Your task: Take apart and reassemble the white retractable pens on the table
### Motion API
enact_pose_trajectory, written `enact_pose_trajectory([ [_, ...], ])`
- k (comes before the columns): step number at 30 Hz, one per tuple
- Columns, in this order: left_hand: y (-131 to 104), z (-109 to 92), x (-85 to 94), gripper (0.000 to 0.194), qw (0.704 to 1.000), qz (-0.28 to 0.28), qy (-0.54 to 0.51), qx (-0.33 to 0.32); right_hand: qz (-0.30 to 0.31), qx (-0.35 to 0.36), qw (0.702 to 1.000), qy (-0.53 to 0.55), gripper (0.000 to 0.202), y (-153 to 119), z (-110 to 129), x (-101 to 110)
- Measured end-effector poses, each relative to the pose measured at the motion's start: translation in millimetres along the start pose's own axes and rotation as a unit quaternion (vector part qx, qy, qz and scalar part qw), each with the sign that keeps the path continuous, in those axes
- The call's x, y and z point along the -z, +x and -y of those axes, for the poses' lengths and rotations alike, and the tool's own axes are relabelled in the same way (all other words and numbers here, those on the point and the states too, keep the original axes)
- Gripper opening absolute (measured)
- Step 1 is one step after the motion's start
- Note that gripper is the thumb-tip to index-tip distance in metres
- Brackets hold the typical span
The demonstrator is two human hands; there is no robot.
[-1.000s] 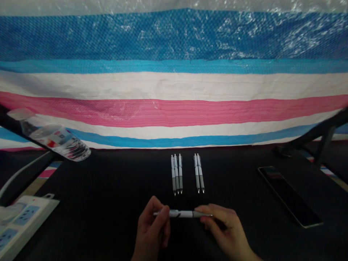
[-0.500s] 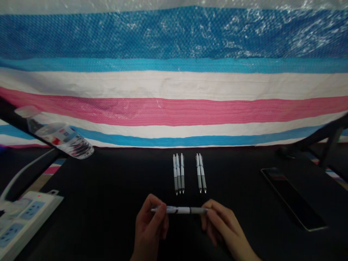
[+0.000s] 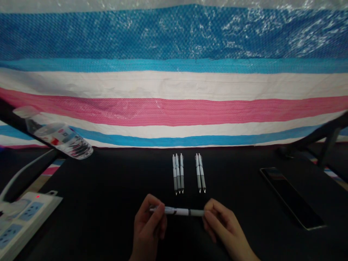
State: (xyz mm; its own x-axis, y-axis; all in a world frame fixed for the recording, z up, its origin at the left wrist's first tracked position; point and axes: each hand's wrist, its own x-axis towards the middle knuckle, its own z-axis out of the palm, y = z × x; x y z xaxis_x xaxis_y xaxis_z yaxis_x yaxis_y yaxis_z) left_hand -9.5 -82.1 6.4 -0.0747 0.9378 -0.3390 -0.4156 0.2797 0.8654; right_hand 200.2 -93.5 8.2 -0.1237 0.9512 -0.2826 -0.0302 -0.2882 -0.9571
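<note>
A white and grey pen lies level between my two hands, above the near part of the black table. My left hand pinches its clip end between thumb and forefinger. The fingers of my right hand are closed round the grey tip end, so the tip itself is hidden. Beyond the hands, a group of three like pens rests side by side with tips toward me. To its right is a pair of the same pens.
On the right a dark phone lies on the black table. A power strip with a lit red light and a white cable is at the left. Behind it stands a clear bottle. Striped sheeting hangs at the back.
My right hand has closed further over the pen's tip end, covering the tip. The pen now slopes slightly down to the right; my left hand keeps its pinch.
</note>
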Motion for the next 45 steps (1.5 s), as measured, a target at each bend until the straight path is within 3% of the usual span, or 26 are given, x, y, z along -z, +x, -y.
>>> enact_pose_trajectory([
  [6, 2, -1, -1.2, 0.044, 1.000, -0.011, 0.006, 0.007, 0.011, -0.014, 1.000, 0.001, 0.061, 0, 0, -1],
  [10, 3, -2, -2.1, 0.046, 1.000, -0.018, 0.002, 0.007, -0.003, 0.000, 0.999, 0.032, 0.053, 1, -1, -1],
  [15, 2, -3, -1.7, 0.046, 1.000, -0.015, 0.000, 0.002, 0.020, -0.035, 0.997, 0.065, 0.056, 3, -3, -3],
  [25, 8, -11, 1.4, 0.039, 0.998, -0.048, -0.012, -0.036, -0.081, 0.002, 0.971, 0.224, 0.029, -3, -9, 7],
  [32, 12, -15, 3.0, 0.035, 0.996, -0.062, -0.036, -0.046, -0.178, 0.042, 0.950, 0.253, 0.025, -3, -10, 7],
  [40, 12, -13, 3.6, 0.036, 0.997, -0.051, -0.036, -0.037, -0.149, 0.043, 0.953, 0.261, 0.022, -4, -16, 8],
  [45, 9, -9, 1.2, 0.041, 0.999, -0.029, -0.021, -0.013, -0.074, 0.039, 0.972, 0.218, 0.027, -5, -9, 3],
])
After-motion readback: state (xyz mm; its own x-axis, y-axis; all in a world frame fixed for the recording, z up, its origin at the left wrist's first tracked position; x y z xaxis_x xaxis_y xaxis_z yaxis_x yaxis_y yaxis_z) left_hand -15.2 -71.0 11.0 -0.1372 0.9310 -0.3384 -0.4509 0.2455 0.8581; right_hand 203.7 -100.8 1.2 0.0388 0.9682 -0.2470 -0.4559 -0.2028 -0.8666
